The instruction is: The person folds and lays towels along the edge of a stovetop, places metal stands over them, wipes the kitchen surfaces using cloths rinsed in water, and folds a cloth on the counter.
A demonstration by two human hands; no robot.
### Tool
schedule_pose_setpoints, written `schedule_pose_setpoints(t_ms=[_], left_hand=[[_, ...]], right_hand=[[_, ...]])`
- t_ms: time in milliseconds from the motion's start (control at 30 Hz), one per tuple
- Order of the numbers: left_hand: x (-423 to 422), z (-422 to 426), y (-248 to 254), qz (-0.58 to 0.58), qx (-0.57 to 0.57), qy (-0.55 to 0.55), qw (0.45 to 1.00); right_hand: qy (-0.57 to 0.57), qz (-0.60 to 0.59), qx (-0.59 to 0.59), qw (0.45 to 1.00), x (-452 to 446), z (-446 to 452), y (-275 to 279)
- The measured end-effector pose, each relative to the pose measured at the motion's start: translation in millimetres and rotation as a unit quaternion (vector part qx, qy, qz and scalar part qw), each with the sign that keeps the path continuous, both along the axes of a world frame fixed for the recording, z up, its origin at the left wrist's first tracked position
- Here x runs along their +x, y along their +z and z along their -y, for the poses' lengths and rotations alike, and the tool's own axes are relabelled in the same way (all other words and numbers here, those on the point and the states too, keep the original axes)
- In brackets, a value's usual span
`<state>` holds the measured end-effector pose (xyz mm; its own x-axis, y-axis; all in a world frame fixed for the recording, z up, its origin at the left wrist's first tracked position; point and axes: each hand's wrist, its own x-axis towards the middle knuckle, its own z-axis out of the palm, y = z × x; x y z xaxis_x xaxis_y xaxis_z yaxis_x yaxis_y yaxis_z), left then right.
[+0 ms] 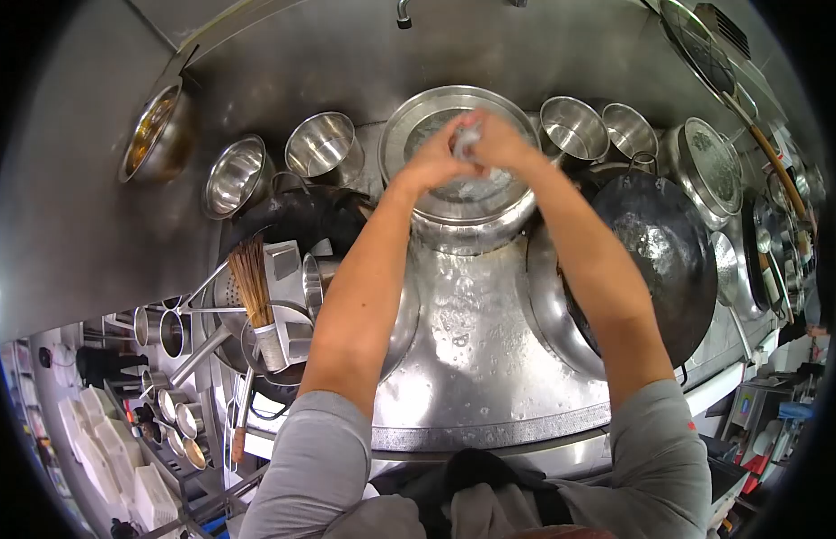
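Both my hands are raised over a wide round metal basin (402,193) at the back centre of the steel counter. My left hand (436,162) and my right hand (501,145) meet above its middle, fingers closed around a whitish, crumpled, cloth-like wad (469,142). Motion blurs the wad and the fingertips, so its exact kind is unclear. Beneath the hands, a shallow inner dish or strainer (427,131) and something pale or splashing water (476,189) show inside the basin.
A dark wok (656,260) sits right of my forearms; another dark wok (301,216) stands left. Steel pots (324,148) (572,130) flank the basin. A bamboo brush (250,278) rests among ladles and strainers at left. A faucet (404,15) hangs above the wet counter (472,350).
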<state>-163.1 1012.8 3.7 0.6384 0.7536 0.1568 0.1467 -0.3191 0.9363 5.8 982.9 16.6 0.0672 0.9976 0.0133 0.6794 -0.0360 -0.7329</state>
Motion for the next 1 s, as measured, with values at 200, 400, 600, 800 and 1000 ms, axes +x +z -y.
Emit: schedule_pose_setpoints(t_ms=[200, 400, 600, 800, 1000], left_hand=[[12, 20, 35, -0.11, -0.14, 0.042, 0.983], [4, 91, 81, 0.408, -0.318, 0.013, 0.856], [-32, 200, -6, 0.128, -0.419, 0.177, 0.881], [-144, 341, -58, -0.353, 0.173, 0.13, 0.91], [-158, 369, -43, -0.192, 0.398, 0.022, 0.897]], right_hand=[[0.02, -0.289, 0.12, 0.949, 18, 80, 165], [-0.078, -0.625, 0.103, 0.77, 38, 163, 46], [0.004, -0.722, -0.145, 0.676, -77, 237, -77], [-0.001, -0.612, -0.236, 0.754, -97, 319, -148], [0.107, -0.528, -0.432, 0.723, -107, 346, -82]])
